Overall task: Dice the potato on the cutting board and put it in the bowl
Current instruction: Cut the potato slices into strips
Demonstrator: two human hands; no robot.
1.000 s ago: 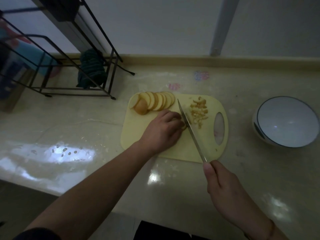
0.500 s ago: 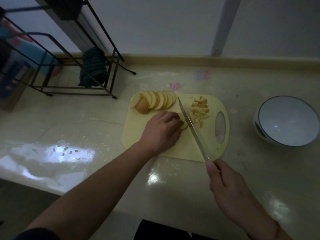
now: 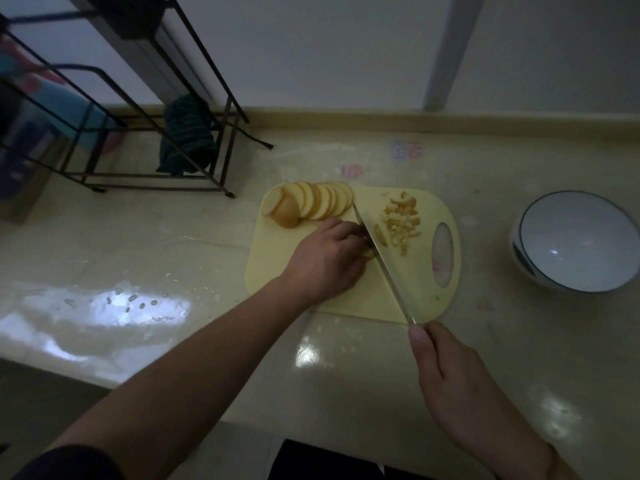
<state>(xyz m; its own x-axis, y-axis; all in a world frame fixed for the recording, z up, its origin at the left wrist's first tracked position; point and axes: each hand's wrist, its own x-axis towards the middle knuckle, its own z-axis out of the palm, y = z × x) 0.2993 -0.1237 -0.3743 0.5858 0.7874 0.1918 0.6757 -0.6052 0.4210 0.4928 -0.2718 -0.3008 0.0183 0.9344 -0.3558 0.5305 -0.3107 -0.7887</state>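
Note:
A yellow cutting board (image 3: 273,275) lies on the counter. A fan of round potato slices (image 3: 311,202) sits at its far left corner, and a heap of small diced pieces (image 3: 401,221) lies near its handle hole. My left hand (image 3: 325,258) curls over some potato strips in the board's middle, mostly hiding them. My right hand (image 3: 446,379) grips the handle of a long knife (image 3: 384,263), whose blade slants across the board right against my left fingertips. A white bowl with a dark rim (image 3: 575,242), with nothing in it, stands to the right of the board.
A black wire rack (image 3: 145,133) with a dark striped cloth (image 3: 187,136) hanging in it stands at the back left. The wall and a raised ledge run along the rear. The counter's front edge lies close below my arms.
The knife blade has shifted slightly left and down against my left fingertips. My left hand has stayed on the potato strips.

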